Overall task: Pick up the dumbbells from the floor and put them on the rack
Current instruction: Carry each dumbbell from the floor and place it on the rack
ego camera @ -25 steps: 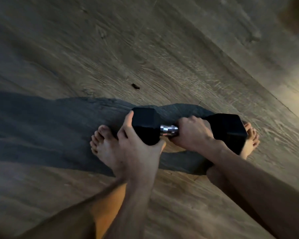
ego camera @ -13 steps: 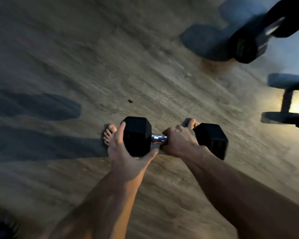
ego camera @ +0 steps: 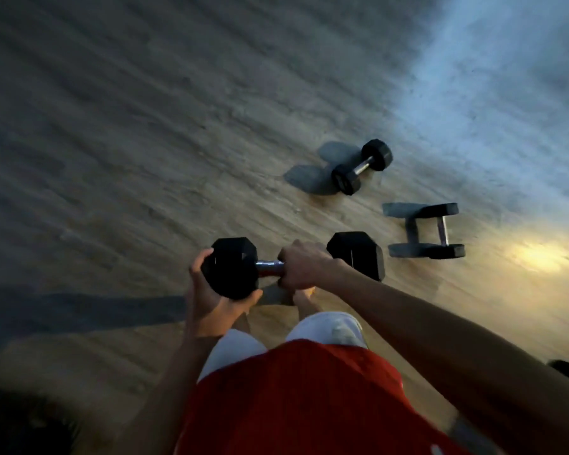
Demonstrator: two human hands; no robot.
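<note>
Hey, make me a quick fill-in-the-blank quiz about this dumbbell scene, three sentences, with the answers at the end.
1. The right hand grips the big dumbbell by its metal ____.
2. The left hand cups one black ____-shaped head of that dumbbell.
3. Besides the held one, ____ other dumbbells, the small round-headed one and the flat-plated one, lie on the wooden floor.

Answers: handle; hexagon; two

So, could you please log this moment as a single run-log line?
phase: carrying | hex dumbbell: lifted | right hand: on handle | left hand: cupping end | two dumbbells: on floor | rack: not visible
</note>
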